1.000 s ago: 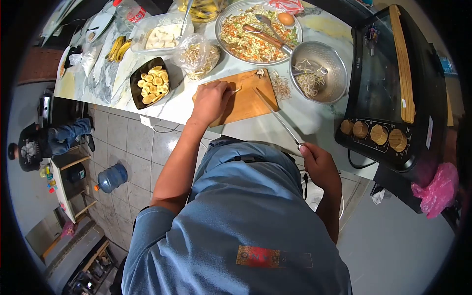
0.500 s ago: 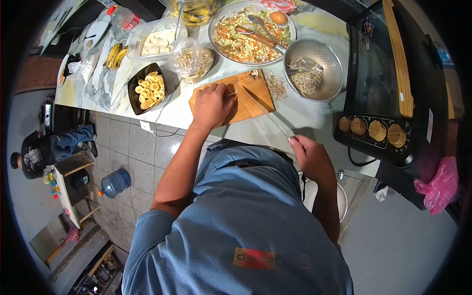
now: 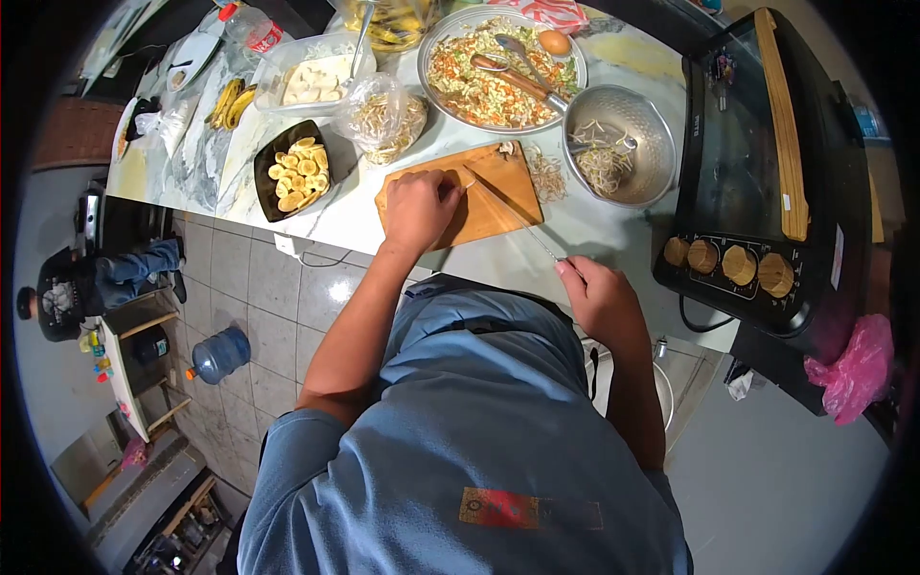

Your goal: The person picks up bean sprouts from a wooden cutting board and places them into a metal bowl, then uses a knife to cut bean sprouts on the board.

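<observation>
My right hand (image 3: 602,295) is closed round the handle of a long thin knife (image 3: 514,214), whose blade slants over the wooden cutting board (image 3: 498,187) with its tip close to my left fingers. My left hand (image 3: 420,205) rests on the board, thumb and fingers pinched together; whatever lies between them is too small to make out. Dark scraps (image 3: 506,149) lie at the board's far edge, and loose bean sprouts (image 3: 546,174) are heaped beside its right side. More sprouts (image 3: 606,169) sit in a metal bowl (image 3: 661,125) with a utensil.
Behind the board stand a plastic bag of sprouts (image 3: 381,123), a tray of chopped vegetables (image 3: 479,81) with an egg (image 3: 554,42), and a tub of white pieces (image 3: 314,81). A dark bowl holds banana slices (image 3: 299,172). A toaster oven (image 3: 747,192) borders the right. A person (image 3: 72,287) is far left.
My left fingers have drawn together into a tighter pinch, and the knife tip has shifted slightly. The whole view has moved a little, with the counter things appearing slightly further right.
</observation>
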`<state>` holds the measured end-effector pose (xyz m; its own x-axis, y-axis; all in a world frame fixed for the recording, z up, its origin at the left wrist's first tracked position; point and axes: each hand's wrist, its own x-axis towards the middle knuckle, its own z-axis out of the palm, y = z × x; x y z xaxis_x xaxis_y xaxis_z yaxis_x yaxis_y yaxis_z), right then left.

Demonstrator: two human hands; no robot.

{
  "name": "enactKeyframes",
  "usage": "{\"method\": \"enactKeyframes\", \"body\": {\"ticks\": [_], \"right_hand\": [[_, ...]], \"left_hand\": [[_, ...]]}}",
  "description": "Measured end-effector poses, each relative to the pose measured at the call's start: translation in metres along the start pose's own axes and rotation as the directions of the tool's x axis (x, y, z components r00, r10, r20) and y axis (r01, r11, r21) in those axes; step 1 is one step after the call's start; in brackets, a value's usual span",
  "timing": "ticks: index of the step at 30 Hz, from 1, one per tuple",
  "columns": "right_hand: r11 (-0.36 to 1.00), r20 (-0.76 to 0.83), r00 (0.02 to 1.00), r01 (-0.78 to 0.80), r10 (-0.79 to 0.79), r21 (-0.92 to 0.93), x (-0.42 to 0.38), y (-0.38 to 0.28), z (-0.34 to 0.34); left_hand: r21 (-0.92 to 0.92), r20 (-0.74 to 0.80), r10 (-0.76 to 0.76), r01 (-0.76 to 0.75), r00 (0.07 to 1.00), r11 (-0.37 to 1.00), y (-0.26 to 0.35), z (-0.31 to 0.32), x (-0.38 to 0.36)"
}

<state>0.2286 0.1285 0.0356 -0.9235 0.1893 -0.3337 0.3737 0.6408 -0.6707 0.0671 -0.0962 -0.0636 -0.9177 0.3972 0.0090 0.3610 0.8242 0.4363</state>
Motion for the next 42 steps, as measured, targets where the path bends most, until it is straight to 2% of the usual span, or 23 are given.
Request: {"method": "enactKeyframes", "body": {"ticks": [2,5,21,31,34,37,38,40,42], "right_hand": [[0.997,0.037,0.997,-0.074,0.075,-0.022,-0.002,-0.004,-0.002],[0.996,0.050,0.995,-0.088,0.089,-0.022,-0.001,-0.005,-0.002],[0.997,0.061,0.995,-0.073,0.075,-0.024,0.002,-0.004,0.004],[0.985,-0.041,0.987,-0.158,0.155,-0.071,-0.013,0.005,0.001],[0.978,-0.100,0.976,-0.199,0.193,-0.061,-0.023,0.015,-0.006],[0.968,-0.148,0.957,-0.253,0.249,-0.004,-0.037,0.022,-0.011],[0.960,-0.158,0.947,-0.278,0.279,0.026,-0.040,0.023,-0.013],[0.950,-0.175,0.934,-0.308,0.311,0.041,-0.047,0.027,-0.014],[0.939,-0.199,0.918,-0.338,0.343,0.061,-0.055,0.032,-0.012]], "left_hand": [[-0.003,-0.004,-0.010,0.010,1.000,1.000,-0.002,0.003,-0.001],[-0.005,-0.007,-0.017,0.017,1.000,1.000,0.000,0.002,-0.001],[-0.009,0.072,-0.080,0.081,0.994,0.997,0.004,-0.003,0.004],[-0.005,0.052,-0.037,0.037,0.998,0.999,0.003,-0.006,0.004],[-0.054,0.086,-0.066,0.071,0.994,0.996,0.005,-0.011,0.007],[-0.179,0.038,-0.036,0.042,0.999,0.983,0.007,-0.012,0.015],[-0.181,0.044,-0.020,0.027,0.999,0.983,0.010,-0.012,0.019],[-0.335,0.034,0.034,-0.021,0.999,0.942,0.017,-0.012,0.029],[-0.344,0.031,0.095,-0.079,0.995,0.936,0.033,-0.011,0.042]]}}
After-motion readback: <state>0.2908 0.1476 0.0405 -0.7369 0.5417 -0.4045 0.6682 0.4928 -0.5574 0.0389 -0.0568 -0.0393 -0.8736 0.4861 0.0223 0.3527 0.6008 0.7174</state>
